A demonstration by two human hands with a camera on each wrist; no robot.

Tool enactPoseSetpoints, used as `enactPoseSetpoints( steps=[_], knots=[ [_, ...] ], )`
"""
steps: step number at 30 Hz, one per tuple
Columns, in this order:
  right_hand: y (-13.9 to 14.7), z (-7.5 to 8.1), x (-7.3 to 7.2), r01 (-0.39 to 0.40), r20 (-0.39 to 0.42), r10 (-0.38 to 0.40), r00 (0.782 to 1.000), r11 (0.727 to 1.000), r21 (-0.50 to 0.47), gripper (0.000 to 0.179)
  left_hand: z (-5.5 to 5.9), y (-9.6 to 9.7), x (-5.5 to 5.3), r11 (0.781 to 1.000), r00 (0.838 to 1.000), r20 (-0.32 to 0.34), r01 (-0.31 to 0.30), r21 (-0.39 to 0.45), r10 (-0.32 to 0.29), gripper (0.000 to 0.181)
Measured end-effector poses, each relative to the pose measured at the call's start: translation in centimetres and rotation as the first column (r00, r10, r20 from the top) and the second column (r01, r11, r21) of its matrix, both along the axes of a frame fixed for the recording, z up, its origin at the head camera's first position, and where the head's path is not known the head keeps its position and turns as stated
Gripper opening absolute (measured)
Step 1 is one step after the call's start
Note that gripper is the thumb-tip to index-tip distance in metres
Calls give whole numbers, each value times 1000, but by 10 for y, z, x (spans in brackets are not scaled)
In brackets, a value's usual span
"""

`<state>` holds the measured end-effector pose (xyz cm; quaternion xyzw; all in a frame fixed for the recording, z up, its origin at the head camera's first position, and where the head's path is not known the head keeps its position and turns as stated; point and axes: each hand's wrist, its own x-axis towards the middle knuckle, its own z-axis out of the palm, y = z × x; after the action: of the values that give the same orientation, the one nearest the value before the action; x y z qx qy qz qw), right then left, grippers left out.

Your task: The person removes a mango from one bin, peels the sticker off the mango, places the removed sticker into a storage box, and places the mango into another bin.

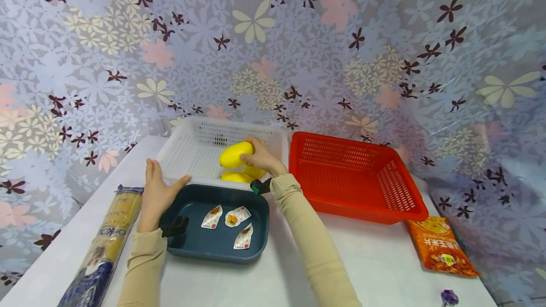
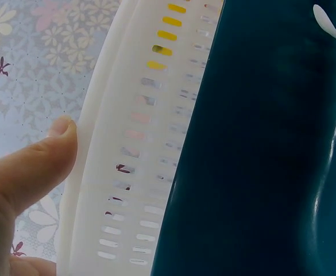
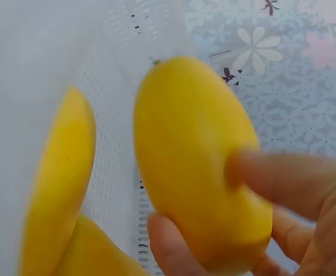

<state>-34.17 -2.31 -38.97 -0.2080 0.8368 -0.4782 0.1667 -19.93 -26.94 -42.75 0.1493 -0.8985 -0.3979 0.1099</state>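
Note:
My right hand [image 1: 262,156] grips a smooth yellow mango [image 1: 233,155] just above the white plastic basket [image 1: 187,131]. Close up in the right wrist view, the thumb and fingers [image 3: 170,247] wrap the lower end of this mango [image 3: 196,155]. Two more yellow mangoes lie in the basket below it, one in front [image 1: 235,177] and one partly behind my wrist [image 1: 254,171]. At the basket's near left corner is my left hand [image 1: 161,195], fingers extended and thumb spread. The left wrist view has the thumb [image 2: 41,164] right by the white rim [image 2: 93,115].
A dark blue tray [image 1: 192,245] with several small printed packets stands in front. To the right are a red basket [image 1: 354,210] and an orange snack bag [image 1: 443,245]. A long noodle pack [image 1: 104,245] lies left. A purple-topped item [image 1: 450,296] sits near the front edge.

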Motion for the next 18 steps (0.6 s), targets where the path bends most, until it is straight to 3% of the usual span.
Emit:
enactPoseSetpoints(
  steps=[4,10,14,18],
  knots=[
    [-1,-2,-3,21,67,-20,998,1000,-16,62,0,0,-1,1000,1000,3,-1,-1,1,109],
    [4,-7,0,-18,153,19,988,1000,-11,57,0,1,-1,1000,1000,-15,2,-8,-2,109],
    [6,-9,3,-25,143,27,989,1000,-16,55,0,1,-1,1000,1000,-9,4,-4,-4,110],
    [10,-9,8,-34,78,32,996,999,25,56,0,1,0,1000,1000,10,9,12,-9,110]
  ],
)
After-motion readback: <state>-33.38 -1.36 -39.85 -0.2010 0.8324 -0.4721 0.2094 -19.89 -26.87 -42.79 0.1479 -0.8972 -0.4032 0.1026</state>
